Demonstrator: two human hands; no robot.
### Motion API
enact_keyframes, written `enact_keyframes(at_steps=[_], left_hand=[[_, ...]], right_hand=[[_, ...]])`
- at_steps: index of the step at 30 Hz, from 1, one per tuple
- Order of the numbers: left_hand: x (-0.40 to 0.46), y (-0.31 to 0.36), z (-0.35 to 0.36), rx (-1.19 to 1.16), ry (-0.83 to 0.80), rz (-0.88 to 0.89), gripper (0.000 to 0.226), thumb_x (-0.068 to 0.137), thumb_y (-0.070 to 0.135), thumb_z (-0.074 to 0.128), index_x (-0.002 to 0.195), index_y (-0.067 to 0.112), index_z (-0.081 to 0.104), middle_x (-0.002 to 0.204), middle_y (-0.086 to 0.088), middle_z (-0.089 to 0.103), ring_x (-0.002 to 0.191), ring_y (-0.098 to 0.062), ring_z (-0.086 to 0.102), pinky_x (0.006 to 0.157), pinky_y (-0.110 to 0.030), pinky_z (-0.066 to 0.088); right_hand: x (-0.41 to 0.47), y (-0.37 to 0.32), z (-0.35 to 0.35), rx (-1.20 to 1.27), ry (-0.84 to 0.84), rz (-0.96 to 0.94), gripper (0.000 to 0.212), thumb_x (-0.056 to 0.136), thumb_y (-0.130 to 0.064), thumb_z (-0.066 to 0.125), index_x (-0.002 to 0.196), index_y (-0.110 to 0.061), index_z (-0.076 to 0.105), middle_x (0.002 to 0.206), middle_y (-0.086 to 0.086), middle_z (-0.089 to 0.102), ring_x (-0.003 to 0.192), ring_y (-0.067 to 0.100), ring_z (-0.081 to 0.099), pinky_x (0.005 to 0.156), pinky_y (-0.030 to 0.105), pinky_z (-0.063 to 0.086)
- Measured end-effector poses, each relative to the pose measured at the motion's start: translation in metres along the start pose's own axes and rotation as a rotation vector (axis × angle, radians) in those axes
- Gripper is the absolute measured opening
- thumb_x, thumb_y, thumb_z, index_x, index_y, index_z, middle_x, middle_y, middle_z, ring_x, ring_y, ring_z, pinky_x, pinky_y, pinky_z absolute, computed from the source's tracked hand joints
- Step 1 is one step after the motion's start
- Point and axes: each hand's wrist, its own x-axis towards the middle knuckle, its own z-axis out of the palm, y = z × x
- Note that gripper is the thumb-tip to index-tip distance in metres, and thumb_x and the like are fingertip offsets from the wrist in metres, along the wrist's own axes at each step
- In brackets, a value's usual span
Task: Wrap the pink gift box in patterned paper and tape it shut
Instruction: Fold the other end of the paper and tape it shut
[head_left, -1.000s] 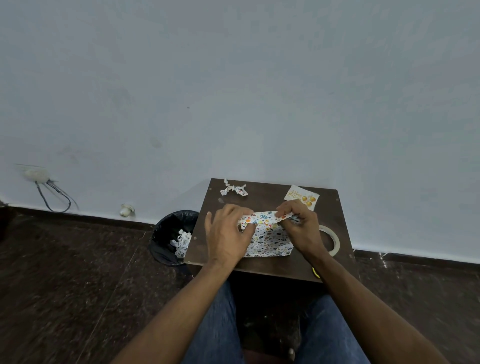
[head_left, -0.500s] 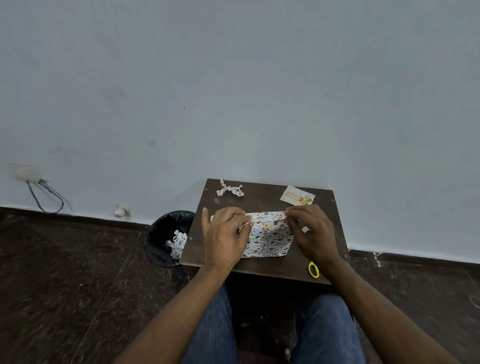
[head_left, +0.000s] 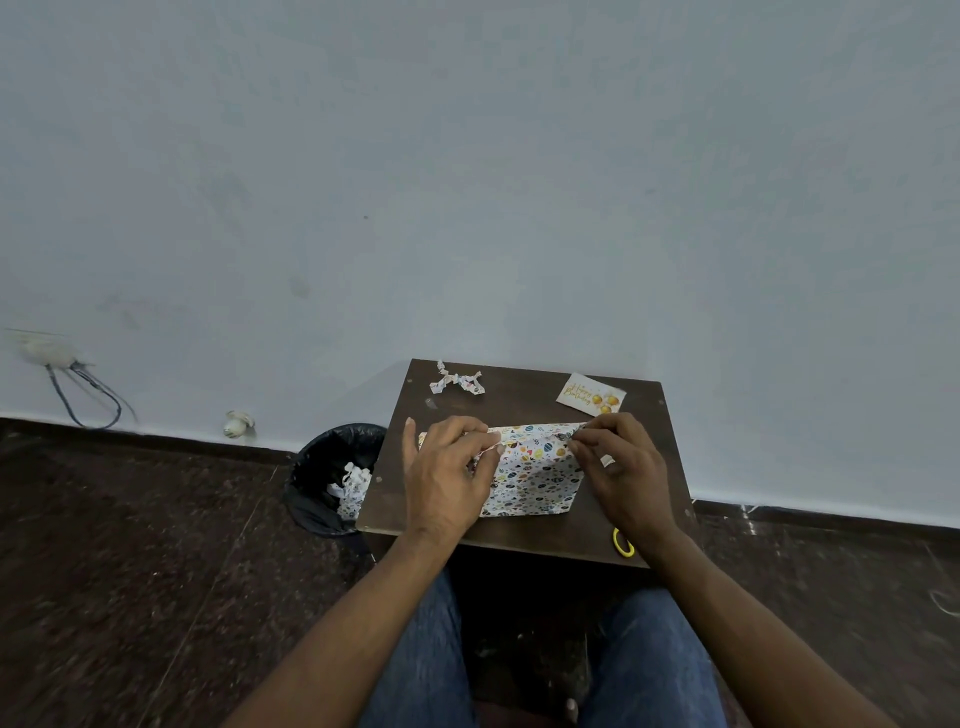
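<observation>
- A dark wooden table (head_left: 519, 535) stood at lower center against a pale blue wall (head_left: 467, 182).
- Patterned paper (head_left: 535, 475) lay mid-table, pinched by the left hand (head_left: 447, 475) and right hand (head_left: 626, 467).
- A black bin (head_left: 322, 467) sat left of it on dark flooring.

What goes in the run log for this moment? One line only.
stage: folding paper | left hand: pinching wrapping paper top edge | right hand: pinching same edge | tape: not seen | table: card, paper scrap

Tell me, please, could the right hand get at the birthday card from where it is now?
Probably yes: the card lies flat just beyond the right hand, with bare table between, though that hand is pinching the paper.
</observation>
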Motion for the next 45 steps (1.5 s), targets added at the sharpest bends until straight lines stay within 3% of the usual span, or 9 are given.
enact_keyframes(at_steps=[3,8,13,20,24,31,38,45], left_hand=[[0.000,0.000,0.000,-0.005,0.000,0.005,0.012,0.085,0.035,0.065,0.086,0.028,0.075,0.096,0.016,0.064,0.087,-0.005,0.059,0.110,-0.065,0.026],[-0.003,-0.001,0.001,-0.012,0.007,0.009,0.007,0.083,0.031,0.069,0.085,0.028,0.074,0.095,0.016,0.064,0.087,-0.004,0.059,0.110,-0.064,0.026],[0.000,-0.001,0.001,-0.017,-0.008,0.008,0.005,0.083,0.029,0.071,0.087,0.028,0.074,0.096,0.016,0.064,0.088,-0.007,0.062,0.111,-0.066,0.024],[-0.001,-0.003,0.000,-0.010,-0.004,0.010,0.005,0.083,0.026,0.074,0.088,0.027,0.075,0.097,0.015,0.064,0.088,-0.007,0.061,0.110,-0.066,0.024],[-0.001,-0.004,0.001,-0.014,-0.004,0.008,0.006,0.083,0.025,0.076,0.088,0.027,0.075,0.098,0.015,0.065,0.087,-0.006,0.062,0.111,-0.066,0.024],[-0.002,-0.004,0.000,-0.019,0.003,0.027,0.015,0.086,0.038,0.062,0.087,0.028,0.074,0.097,0.016,0.064,0.087,-0.004,0.062,0.109,-0.067,0.026],[-0.002,-0.006,0.001,-0.022,0.004,0.033,0.017,0.086,0.039,0.061,0.088,0.029,0.074,0.097,0.017,0.064,0.087,-0.003,0.062,0.109,-0.067,0.027],[-0.005,-0.009,0.002,-0.010,0.025,0.069,0.019,0.088,0.040,0.060,0.086,0.028,0.074,0.097,0.016,0.065,0.091,-0.001,0.060,0.107,-0.069,0.027]], right_hand=[[0.000,0.001,-0.003,-0.045,-0.010,-0.040,0.015,0.088,-0.025,0.069,0.092,-0.012,0.075,0.098,-0.001,0.063,0.091,0.015,0.058,0.069,0.030,0.049],[0.010,-0.009,-0.004,-0.176,0.009,-0.048,0.025,0.081,-0.035,0.077,0.080,-0.014,0.065,0.081,-0.001,0.062,0.076,0.017,0.055,0.066,0.032,0.043],[0.009,-0.012,0.005,-0.233,0.029,-0.019,0.021,0.083,-0.033,0.068,0.093,-0.015,0.067,0.087,-0.001,0.062,0.081,0.018,0.054,0.070,0.029,0.037],[0.011,-0.003,-0.003,-0.236,-0.007,-0.150,0.026,0.086,-0.034,0.069,0.100,-0.012,0.073,0.089,0.002,0.064,0.082,0.020,0.057,0.064,0.034,0.048],[0.015,0.001,-0.007,-0.248,-0.018,-0.236,0.028,0.091,-0.034,0.059,0.098,-0.012,0.074,0.087,0.001,0.065,0.077,0.020,0.057,0.062,0.034,0.047],[0.018,0.003,-0.007,-0.273,0.008,-0.341,0.013,0.087,-0.018,0.067,0.092,-0.010,0.076,0.083,0.002,0.064,0.072,0.020,0.053,0.056,0.033,0.044],[0.015,0.000,-0.004,-0.225,0.029,-0.311,0.016,0.091,-0.021,0.064,0.081,-0.011,0.071,0.082,0.001,0.061,0.072,0.020,0.056,0.054,0.035,0.047],[0.013,0.004,-0.009,-0.150,-0.067,-0.319,0.022,0.093,-0.026,0.060,0.088,-0.010,0.073,0.093,0.001,0.066,0.083,0.018,0.061,0.061,0.034,0.052]])
